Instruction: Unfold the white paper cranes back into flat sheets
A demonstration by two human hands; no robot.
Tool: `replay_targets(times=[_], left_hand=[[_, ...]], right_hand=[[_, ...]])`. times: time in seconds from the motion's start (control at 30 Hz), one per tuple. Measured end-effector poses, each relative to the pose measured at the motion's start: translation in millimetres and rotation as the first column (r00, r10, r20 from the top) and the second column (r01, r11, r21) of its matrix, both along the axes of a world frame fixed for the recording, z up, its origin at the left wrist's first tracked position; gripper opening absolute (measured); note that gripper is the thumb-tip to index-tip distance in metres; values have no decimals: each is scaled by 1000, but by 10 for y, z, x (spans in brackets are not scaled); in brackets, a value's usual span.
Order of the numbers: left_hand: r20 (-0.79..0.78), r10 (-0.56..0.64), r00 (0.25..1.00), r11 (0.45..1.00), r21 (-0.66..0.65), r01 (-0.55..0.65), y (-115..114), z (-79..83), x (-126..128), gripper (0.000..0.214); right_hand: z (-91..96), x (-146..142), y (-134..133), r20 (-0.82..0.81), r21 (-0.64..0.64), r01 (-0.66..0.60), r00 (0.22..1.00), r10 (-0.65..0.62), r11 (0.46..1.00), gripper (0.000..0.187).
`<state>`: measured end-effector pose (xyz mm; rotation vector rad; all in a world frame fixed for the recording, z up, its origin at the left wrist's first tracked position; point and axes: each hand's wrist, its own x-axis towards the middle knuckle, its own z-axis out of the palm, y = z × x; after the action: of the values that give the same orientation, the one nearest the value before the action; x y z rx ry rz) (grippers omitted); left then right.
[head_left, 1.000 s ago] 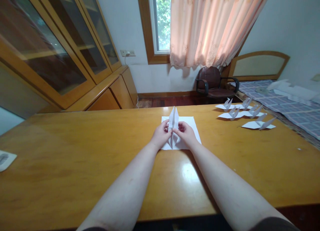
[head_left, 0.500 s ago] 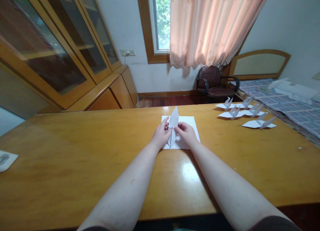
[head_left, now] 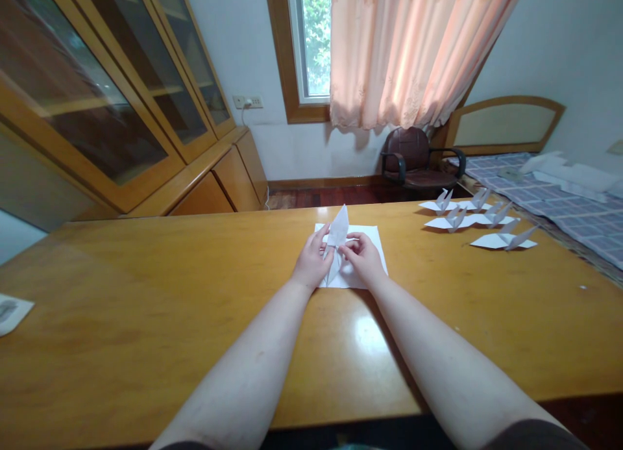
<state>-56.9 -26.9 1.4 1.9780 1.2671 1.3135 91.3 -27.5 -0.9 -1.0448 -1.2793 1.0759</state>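
A piece of white folded paper [head_left: 339, 228], long and pointed at both ends, is held up between my two hands. My left hand [head_left: 311, 260] grips its left side, with the thumb on the near face. From the right, the fingertips of my right hand [head_left: 363, 258] pinch it near the middle, at the fold. Beneath both hands lies a square white sheet [head_left: 378, 242] on the wooden desk [head_left: 195, 307]. My palms and some of the fingers behind the paper are hidden.
Several finished white paper cranes [head_left: 503, 241] stand at the desk's right rear. A white card [head_left: 14, 312] lies at the left edge. Beyond the desk are a brown office chair [head_left: 409, 158], a bed [head_left: 559, 190] and a glass-door cabinet [head_left: 146, 80].
The folded paper has tilted slightly, its lower tip shifting left. My right fingers have moved a little at its middle. Both hands keep hold of it.
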Motion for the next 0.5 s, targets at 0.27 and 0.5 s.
replay_targets(times=[0.27, 0.5], left_hand=[[-277, 15, 961, 999, 39, -4, -19, 51, -5, 38], [-321, 73, 944, 995, 83, -49, 13, 53, -37, 34]], right_hand=[[-45, 6, -4, 103, 89, 28, 994, -37, 996, 25], [-61, 9, 0, 126, 101, 30, 991, -43, 994, 24]])
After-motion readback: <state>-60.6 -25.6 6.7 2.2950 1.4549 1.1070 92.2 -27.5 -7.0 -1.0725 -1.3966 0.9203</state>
